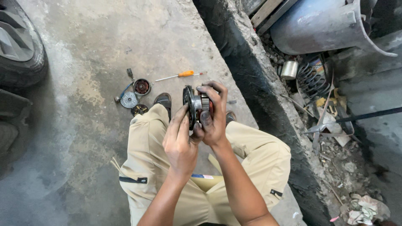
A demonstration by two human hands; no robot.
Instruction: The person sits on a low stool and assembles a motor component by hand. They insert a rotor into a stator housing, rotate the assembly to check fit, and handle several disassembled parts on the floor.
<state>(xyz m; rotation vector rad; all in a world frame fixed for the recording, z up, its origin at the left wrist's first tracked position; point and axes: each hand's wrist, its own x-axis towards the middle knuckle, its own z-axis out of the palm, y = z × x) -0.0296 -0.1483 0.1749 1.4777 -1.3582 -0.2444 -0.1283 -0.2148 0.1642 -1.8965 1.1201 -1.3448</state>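
Both hands clasp a round metal motor part above the knees.

Far left a tyre [19,42]; three small round parts [136,96] and one orange-handled screwdriver [180,75] lie on the concrete floor [83,146]. The left hand [181,144] grips the dark disc assembly [193,105] from below, the right hand [213,115] closed over its top. A greasy slip could drop it toward the rubble-filled trench [326,138] at right.
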